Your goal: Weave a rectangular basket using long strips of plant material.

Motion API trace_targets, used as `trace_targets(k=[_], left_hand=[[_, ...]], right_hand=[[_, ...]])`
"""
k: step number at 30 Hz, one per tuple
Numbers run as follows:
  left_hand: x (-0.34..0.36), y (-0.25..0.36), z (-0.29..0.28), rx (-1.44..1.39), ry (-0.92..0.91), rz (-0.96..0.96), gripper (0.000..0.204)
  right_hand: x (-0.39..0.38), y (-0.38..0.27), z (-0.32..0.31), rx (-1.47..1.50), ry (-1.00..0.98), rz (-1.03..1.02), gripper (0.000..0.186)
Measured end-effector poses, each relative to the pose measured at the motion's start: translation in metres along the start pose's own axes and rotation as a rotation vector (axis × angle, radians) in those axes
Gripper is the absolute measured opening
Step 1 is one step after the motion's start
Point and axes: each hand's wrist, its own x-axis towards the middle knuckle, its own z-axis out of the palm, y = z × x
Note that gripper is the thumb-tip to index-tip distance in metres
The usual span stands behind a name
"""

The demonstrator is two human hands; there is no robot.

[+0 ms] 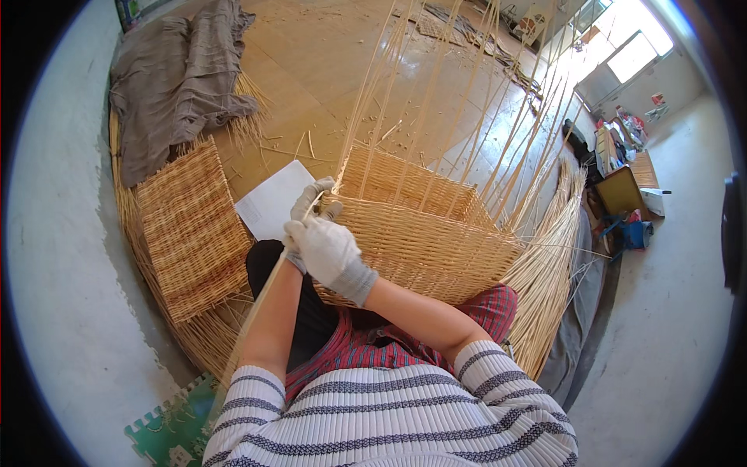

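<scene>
A half-woven wicker basket rests on my lap, tilted, with long upright stakes rising from its walls. At its left corner my left hand, in a pale work glove, is closed round the rim, partly hidden behind the other hand. My right hand, gloved in white with a grey cuff, crosses in front and pinches a pale wicker strand close to that corner. The strand trails down to the lower left along my left forearm. The fingertips of both hands are partly covered.
A flat woven panel leans at my left, below a brown cloth over bundled strands. A white sheet lies beside the basket. Loose reeds are heaped at my right. Wicker scraps litter the tiled floor; walls stand at both sides.
</scene>
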Motion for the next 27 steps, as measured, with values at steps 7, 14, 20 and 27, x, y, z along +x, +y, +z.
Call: trace_targets(k=[7, 14, 20, 27], left_hand=[[0.025, 0.02, -0.011, 0.33, -0.207, -0.013, 0.037], [0.043, 0.021, -0.028, 0.176, -0.417, -0.07, 0.029], [0.039, 0.017, -0.009, 0.254, -0.34, -0.082, 0.019], [0.04, 0.031, -0.007, 0.452, -0.319, 0.175, 0.028]], right_hand=[[-0.053, 0.074, -0.01, 1.018, 0.313, 0.551, 0.034], [-0.072, 0.119, -0.024, 1.266, 0.382, 0.919, 0.031], [-0.028, 0.119, -0.024, 0.473, 0.513, 0.558, 0.03], [0.056, 0.116, -0.073, 0.613, 0.582, 0.495, 0.059]])
